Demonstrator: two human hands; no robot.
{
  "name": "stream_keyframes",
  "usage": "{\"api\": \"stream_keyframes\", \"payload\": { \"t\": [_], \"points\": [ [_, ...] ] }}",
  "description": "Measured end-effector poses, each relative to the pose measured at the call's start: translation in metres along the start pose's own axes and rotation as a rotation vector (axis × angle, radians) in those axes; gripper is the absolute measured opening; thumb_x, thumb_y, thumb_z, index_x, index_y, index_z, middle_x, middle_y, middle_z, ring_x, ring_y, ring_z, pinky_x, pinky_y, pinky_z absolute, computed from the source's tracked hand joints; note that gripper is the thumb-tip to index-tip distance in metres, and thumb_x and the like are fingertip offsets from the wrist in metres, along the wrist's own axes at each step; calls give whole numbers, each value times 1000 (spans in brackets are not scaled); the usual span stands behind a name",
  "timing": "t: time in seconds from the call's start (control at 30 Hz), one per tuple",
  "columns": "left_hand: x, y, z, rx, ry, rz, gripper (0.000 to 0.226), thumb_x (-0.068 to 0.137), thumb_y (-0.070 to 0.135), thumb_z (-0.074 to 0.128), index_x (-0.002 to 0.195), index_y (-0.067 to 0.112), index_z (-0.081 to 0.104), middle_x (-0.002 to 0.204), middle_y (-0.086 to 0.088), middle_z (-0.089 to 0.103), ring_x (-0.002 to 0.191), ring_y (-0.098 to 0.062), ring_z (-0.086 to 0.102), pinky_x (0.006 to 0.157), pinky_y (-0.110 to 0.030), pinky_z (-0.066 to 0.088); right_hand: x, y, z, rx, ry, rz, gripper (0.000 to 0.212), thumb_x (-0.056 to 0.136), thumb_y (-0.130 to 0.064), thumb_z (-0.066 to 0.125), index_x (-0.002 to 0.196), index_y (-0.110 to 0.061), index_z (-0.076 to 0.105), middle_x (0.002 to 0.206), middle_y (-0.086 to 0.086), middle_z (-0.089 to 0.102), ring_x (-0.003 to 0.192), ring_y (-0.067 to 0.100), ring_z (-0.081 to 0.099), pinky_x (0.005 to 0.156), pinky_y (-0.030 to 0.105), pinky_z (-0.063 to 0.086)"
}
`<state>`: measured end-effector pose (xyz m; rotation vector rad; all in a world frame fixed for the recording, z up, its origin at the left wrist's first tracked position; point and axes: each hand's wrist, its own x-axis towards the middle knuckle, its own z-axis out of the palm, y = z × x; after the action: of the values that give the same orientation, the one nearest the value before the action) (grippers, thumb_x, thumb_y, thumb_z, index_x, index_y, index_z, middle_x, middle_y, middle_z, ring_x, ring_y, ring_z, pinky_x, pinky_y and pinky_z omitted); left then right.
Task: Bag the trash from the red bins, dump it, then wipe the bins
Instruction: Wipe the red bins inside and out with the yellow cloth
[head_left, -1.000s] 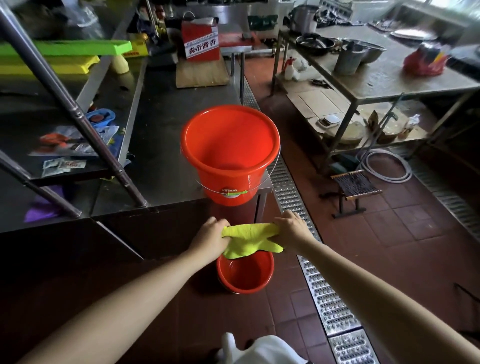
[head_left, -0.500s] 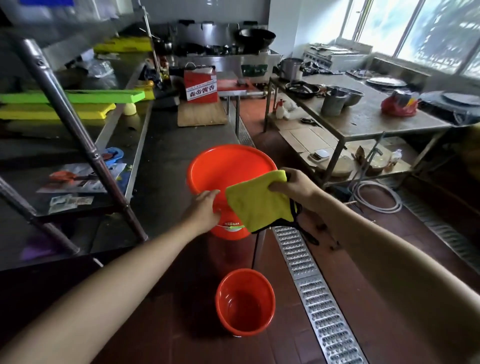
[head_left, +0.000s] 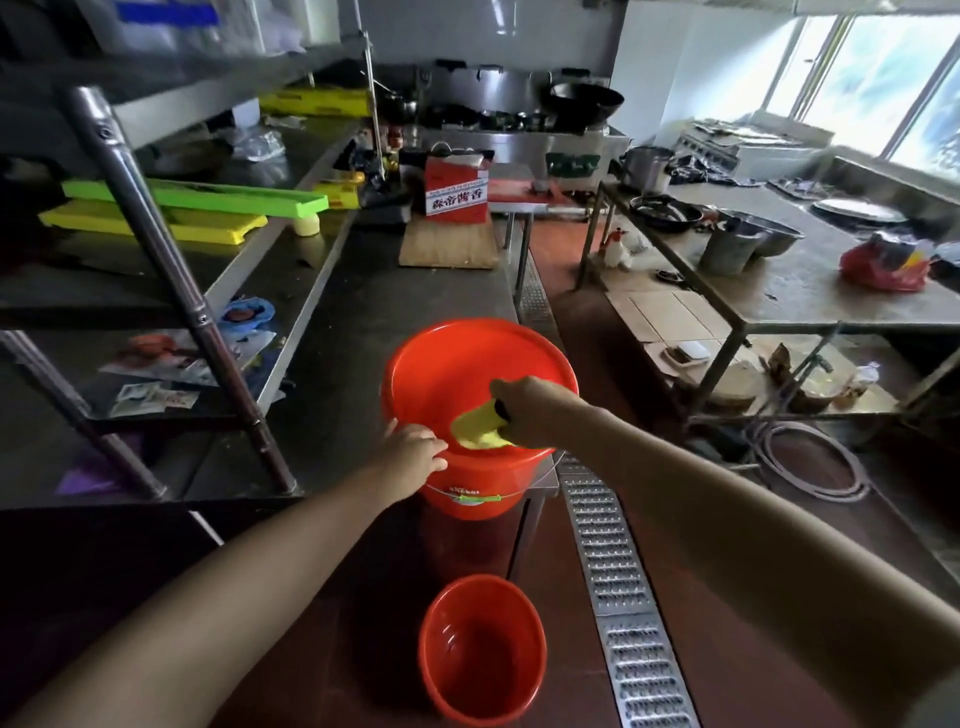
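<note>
The bin (head_left: 480, 410) is seen standing at the near right corner of the steel counter (head_left: 363, 332), with its wall just at the counter's front edge and its right side close to the counter's right edge. Open counter is left behind it up to a wooden board (head_left: 448, 248), on which a red box (head_left: 457, 189) is stood. On the tiled floor (head_left: 727, 623) below and in front, a second, smaller red bin (head_left: 483, 649) is placed upright, apart from the counter leg. A metal drain grate (head_left: 618, 582) is run along the floor just right of both bins, and past it a strip of bare tile is left before the steel table (head_left: 789, 280) on the right. A coiled hose (head_left: 815, 462) is laid on the floor beside that table's legs.

To the left, a slanted shelf post (head_left: 171, 280) is set between the bin and the shelves, where green (head_left: 197, 196) and yellow (head_left: 150, 222) trays and loose packets are kept. A stove with a wok (head_left: 587, 101) is seen at the far end.

The left hand (head_left: 413, 449) is curled over the bin's near-left rim, gripping it. The right hand (head_left: 524, 410) is reached over the near rim into the bin, with its fingers closed round a yellow cloth (head_left: 478, 431) that is pressed against the inner wall near the front.
</note>
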<state>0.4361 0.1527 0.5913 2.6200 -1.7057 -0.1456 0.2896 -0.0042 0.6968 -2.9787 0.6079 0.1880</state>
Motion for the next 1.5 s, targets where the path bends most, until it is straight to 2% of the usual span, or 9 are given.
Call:
{"api": "stream_keyframes", "payload": {
  "t": [0.17, 0.3, 0.5, 0.63, 0.8, 1.13, 1.3, 1.4, 1.5],
  "points": [
    [5, -1, 0, -11, 18, 0, 46, 93, 33, 60, 138, 24, 54, 139, 4, 52, 137, -16, 37, 120, -46, 15, -10, 1, 65, 58, -78, -203, 65, 81, -79, 44, 104, -22, 63, 112, 4, 65, 110, 27, 60, 94, 40, 49],
    [9, -2, 5, 0, 58, 9, 50, 93, 38, 60, 140, 22, 52, 141, 2, 51, 139, -17, 36, 120, -47, 15, 14, 19, 75, 133, -3, -192, 56, 94, -67, 47, 123, -20, 59, 128, 3, 58, 127, 28, 48, 105, 45, 39],
    [16, 1, 18, -1, 121, 50, 44, 94, 31, 58, 135, 16, 55, 139, -3, 52, 139, -21, 36, 119, -45, 15, 36, 10, 95, 57, 36, -232, 88, 79, -74, 61, 141, -16, 36, 142, 9, 39, 136, 32, 36, 115, 48, 28],
    [16, -3, 30, -49, 202, 100, 37, 94, 22, 61, 128, 6, 61, 133, -13, 57, 134, -28, 44, 118, -49, 18, 44, 9, 111, 36, -40, -223, 104, 80, -76, 59, 157, -23, 13, 154, 2, 38, 131, 31, 52, 98, 41, 45],
    [18, -13, 35, 43, 303, 245, 35, 78, 11, 79, 110, 5, 69, 110, -15, 68, 114, -33, 61, 106, -63, 36, 47, 7, 120, -84, 92, -244, 81, 80, -78, 56, 139, -24, 42, 124, 2, 64, 103, 30, 67, 77, 38, 49],
    [34, -89, 32, 32, 329, 533, 28, 89, 26, 63, 115, 16, 67, 119, -3, 68, 127, -27, 54, 113, -54, 34, 38, 49, 125, -163, 145, -357, 85, 81, -74, 57, 144, -19, 49, 114, 3, 68, 102, 30, 66, 90, 40, 51],
    [45, -120, 18, 158, 262, 521, 34, 88, 27, 70, 121, 20, 65, 131, 1, 62, 137, -25, 44, 116, -56, 26, 37, 54, 117, -251, 259, -417, 69, 74, -62, 77, 122, -14, 67, 92, 0, 70, 82, 24, 69, 78, 33, 54],
    [40, -91, 20, 170, 205, 578, 51, 92, 55, 48, 127, 19, 60, 127, 3, 63, 128, -19, 52, 114, -57, 30, 43, 36, 114, -282, 289, -387, 67, 72, -63, 78, 117, -14, 70, 90, 0, 69, 79, 24, 69, 77, 32, 54],
    [36, -52, 30, 68, 281, 504, 47, 88, 50, 62, 118, 13, 66, 110, -1, 69, 105, -20, 65, 106, -48, 42, 49, 10, 118, -214, 232, -303, 73, 81, -65, 67, 130, -12, 60, 105, 6, 69, 92, 31, 68, 87, 40, 52]
  ]
}}
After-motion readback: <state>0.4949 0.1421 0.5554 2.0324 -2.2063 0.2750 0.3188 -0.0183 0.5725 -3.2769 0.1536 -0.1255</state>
